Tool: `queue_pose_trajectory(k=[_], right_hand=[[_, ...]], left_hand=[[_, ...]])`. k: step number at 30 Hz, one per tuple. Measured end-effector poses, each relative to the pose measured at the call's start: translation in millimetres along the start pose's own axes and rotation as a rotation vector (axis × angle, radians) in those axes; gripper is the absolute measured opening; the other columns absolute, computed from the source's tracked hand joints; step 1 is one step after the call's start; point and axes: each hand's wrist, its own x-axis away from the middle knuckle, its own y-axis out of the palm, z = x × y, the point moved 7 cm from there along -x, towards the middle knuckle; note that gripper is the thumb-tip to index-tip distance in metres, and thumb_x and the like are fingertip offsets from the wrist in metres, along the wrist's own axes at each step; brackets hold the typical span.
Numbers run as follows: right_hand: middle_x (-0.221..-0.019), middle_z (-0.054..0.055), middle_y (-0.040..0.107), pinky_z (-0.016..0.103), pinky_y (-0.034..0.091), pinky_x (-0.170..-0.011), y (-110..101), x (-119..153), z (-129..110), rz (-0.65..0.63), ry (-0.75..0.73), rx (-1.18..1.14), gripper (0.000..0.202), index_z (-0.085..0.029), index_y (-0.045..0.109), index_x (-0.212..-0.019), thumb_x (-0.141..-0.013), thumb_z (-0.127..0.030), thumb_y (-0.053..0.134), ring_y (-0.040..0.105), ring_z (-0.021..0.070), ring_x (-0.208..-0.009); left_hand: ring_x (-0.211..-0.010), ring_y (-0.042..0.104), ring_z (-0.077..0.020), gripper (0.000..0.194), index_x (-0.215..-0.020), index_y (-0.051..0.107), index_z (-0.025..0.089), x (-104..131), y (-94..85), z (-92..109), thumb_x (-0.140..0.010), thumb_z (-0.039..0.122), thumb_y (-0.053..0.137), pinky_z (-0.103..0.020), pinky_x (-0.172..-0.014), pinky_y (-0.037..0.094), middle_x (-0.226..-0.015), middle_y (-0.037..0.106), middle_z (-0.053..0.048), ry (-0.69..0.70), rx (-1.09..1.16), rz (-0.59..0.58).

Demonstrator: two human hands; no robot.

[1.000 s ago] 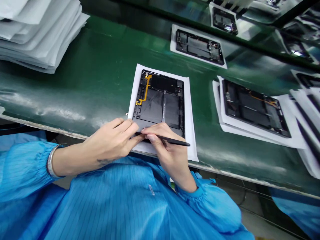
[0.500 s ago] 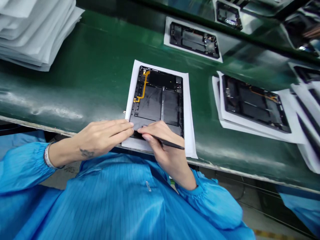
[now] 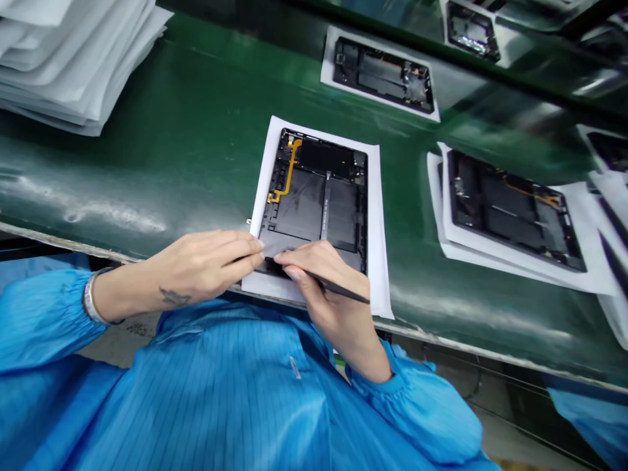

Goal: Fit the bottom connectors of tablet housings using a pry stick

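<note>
An opened black tablet (image 3: 318,203), back cover off, lies on a white sheet (image 3: 379,261) on the green belt in front of me. A yellow flex cable (image 3: 289,171) runs along its upper left side. My left hand (image 3: 201,265) rests at the tablet's near left corner, fingers stretched flat and pressing on its lower edge. My right hand (image 3: 324,288) grips a thin black stick tool (image 3: 343,291) like a pen, its tip down at the tablet's near edge beside my left fingertips. The spot where the tip touches is hidden by my fingers.
The green conveyor belt (image 3: 161,150) carries more opened tablets on white sheets: one beyond mine (image 3: 383,72), one to the right (image 3: 515,209), others at the far right edge. A stack of white sheets (image 3: 73,59) sits at the top left. The belt's near edge runs under my wrists.
My left fingers have flattened out from a curled pinch onto the tablet's near edge. My right hand keeps the tool at the same corner. The view has shifted slightly.
</note>
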Motion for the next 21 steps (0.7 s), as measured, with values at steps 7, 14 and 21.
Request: queue_pose_trajectory(k=[7, 14, 21], right_hand=[[-0.091, 0.003, 0.075, 0.034, 0.053, -0.077, 0.4, -2.2, -1.7, 0.002, -0.017, -0.012, 0.016, -0.021, 0.071, -0.100, -0.095, -0.010, 0.059, 0.067, 0.0171, -0.083], [-0.090, 0.003, 0.076, 0.035, 0.054, -0.076, -0.3, -0.3, -0.8, -0.008, 0.005, 0.004, 0.016, -0.022, 0.071, -0.101, -0.096, -0.015, 0.058, 0.069, 0.0182, -0.082], [-0.092, 0.003, 0.076, 0.035, 0.053, -0.078, -0.3, -0.2, -1.2, -0.017, -0.008, -0.006, 0.014, -0.021, 0.070, -0.100, -0.096, -0.013, 0.059, 0.069, 0.0179, -0.085]], left_hand=[[-0.110, 0.070, -0.0211, 0.026, -0.117, 0.062, 0.008, 4.3, -1.8, 2.3, -0.097, 0.005, 0.045, -0.029, -0.097, 0.055, -0.119, 0.072, -0.014, 0.022, 0.031, 0.015], [-0.111, 0.069, -0.0200, 0.023, -0.116, 0.062, 0.010, 3.3, -1.1, 3.9, -0.098, 0.008, 0.047, -0.029, -0.097, 0.054, -0.117, 0.072, -0.013, 0.028, 0.009, 0.023], [-0.106, 0.071, -0.0176, 0.024, -0.111, 0.065, 0.013, 1.1, -1.5, 3.8, -0.102, 0.011, 0.043, -0.027, -0.093, 0.056, -0.115, 0.074, -0.007, 0.028, -0.063, 0.015]])
